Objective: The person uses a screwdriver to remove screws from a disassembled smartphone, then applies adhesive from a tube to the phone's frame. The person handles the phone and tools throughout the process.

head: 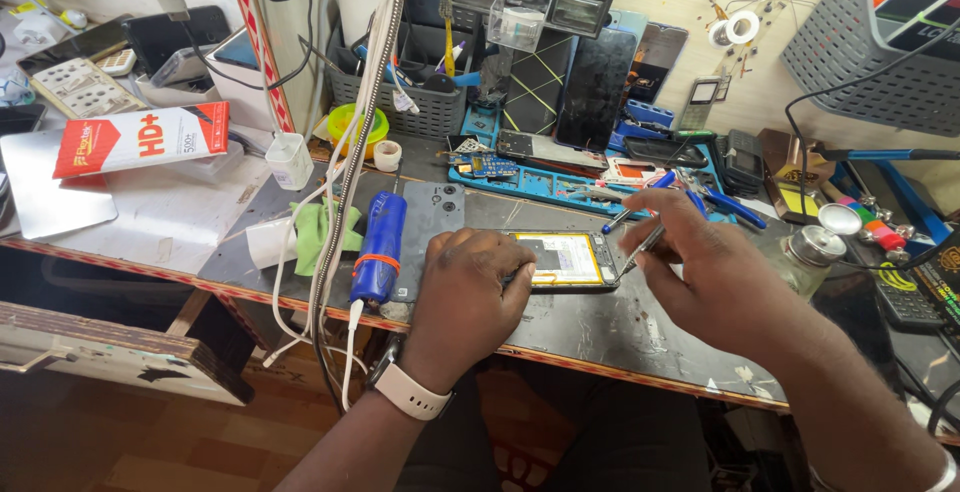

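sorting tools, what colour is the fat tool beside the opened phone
Blue with an orange band, clearest in the head view.

Scuffed matt mat [600, 327], metal tweezers [640, 250]
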The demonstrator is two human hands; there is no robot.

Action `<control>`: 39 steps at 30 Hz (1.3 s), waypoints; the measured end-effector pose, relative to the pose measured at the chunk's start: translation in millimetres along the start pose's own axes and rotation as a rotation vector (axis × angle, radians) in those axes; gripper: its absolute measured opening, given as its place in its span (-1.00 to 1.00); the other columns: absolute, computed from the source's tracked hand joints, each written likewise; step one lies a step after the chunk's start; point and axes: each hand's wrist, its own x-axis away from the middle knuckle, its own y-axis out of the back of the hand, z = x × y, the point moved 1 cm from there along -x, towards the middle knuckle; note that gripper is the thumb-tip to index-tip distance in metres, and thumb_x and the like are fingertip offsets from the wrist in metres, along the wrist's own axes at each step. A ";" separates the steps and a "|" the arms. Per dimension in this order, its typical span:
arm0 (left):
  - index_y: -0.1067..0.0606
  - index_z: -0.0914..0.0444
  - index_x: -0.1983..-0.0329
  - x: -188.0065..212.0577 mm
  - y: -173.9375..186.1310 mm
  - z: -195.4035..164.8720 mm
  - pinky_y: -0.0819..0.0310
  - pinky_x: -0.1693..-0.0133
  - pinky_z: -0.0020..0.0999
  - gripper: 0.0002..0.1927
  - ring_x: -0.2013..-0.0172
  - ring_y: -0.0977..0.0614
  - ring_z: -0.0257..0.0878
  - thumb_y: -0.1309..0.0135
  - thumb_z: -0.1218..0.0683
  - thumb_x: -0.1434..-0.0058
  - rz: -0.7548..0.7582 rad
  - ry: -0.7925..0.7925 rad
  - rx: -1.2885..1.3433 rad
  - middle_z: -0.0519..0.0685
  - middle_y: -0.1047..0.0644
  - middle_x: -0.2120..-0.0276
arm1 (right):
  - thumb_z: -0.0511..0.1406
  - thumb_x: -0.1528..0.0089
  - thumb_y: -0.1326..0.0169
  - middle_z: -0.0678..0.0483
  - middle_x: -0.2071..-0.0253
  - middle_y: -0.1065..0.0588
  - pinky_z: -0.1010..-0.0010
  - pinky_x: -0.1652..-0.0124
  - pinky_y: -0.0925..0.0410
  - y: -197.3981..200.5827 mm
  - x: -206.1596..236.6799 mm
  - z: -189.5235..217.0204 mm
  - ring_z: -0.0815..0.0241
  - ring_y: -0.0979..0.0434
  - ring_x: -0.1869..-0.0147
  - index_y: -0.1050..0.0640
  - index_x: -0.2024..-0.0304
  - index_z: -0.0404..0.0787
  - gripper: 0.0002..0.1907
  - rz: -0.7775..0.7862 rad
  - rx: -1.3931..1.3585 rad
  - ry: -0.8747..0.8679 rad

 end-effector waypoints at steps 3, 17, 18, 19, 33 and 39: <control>-0.65 0.18 0.31 -0.3 -0.6 0.0 -0.28 -0.04 -0.10 -0.91 0.13 -0.59 -0.16 -0.18 0.10 -0.16 -0.014 -0.015 0.000 -0.11 -0.63 0.28 | -0.10 -0.19 -0.27 -0.07 0.31 -0.63 0.11 0.23 -0.45 -0.3 1.1 1.5 -0.10 -0.65 0.20 -0.42 -0.10 -0.13 -0.48 -0.023 0.206 -0.128; -0.65 0.17 0.36 -0.6 1.7 -1.4 -0.28 -0.04 -0.10 -0.93 0.14 -0.59 -0.15 -0.20 0.11 -0.13 0.003 0.000 -0.001 -0.13 -0.63 0.32 | -0.10 -0.23 -0.31 -0.05 0.40 -0.63 0.17 0.25 -0.44 3.2 9.8 9.1 -0.04 -0.66 0.30 -0.55 0.08 -0.13 -0.65 -0.084 0.280 -0.098; -0.64 0.18 0.36 -1.0 0.8 -1.8 -0.28 -0.04 -0.10 -0.93 0.14 -0.59 -0.15 -0.20 0.10 -0.14 -0.003 -0.002 0.004 -0.13 -0.63 0.31 | -0.15 -0.23 -0.22 -0.03 0.34 -0.63 0.23 0.27 -0.46 3.3 11.8 9.3 0.00 -0.68 0.27 -0.52 0.04 -0.16 -0.67 -0.087 0.114 -0.019; -0.64 0.17 0.36 -2.2 0.4 -1.2 -0.28 -0.04 -0.10 -0.93 0.14 -0.59 -0.16 -0.20 0.11 -0.14 -0.004 -0.008 0.003 -0.13 -0.63 0.31 | -0.20 -0.23 -0.14 -0.01 0.29 -0.63 0.29 0.28 -0.47 2.6 12.6 9.6 0.04 -0.69 0.24 -0.49 0.01 -0.19 -0.67 -0.092 -0.055 0.067; -0.65 0.18 0.34 0.0 -0.9 -1.0 -0.29 -0.04 -0.11 -0.93 0.16 -0.59 -0.17 -0.21 0.11 -0.14 -0.001 0.002 0.002 -0.13 -0.63 0.30 | -0.29 -0.26 -0.15 0.00 0.41 -0.62 0.31 0.36 -0.45 -10.6 21.8 -20.9 0.14 -0.66 0.37 -0.58 0.14 -0.22 -0.83 -0.277 -0.140 -0.246; -0.65 0.16 0.34 0.1 -1.0 0.0 -0.29 -0.04 -0.11 -0.93 0.12 -0.59 -0.16 -0.20 0.10 -0.15 -0.018 -0.012 0.012 -0.14 -0.63 0.29 | -0.16 -0.14 -0.30 -0.09 0.26 -0.60 0.21 0.21 -0.45 -26.6 39.2 -8.1 -0.01 -0.64 0.22 -0.57 0.14 -0.29 -0.62 -0.317 0.119 -0.205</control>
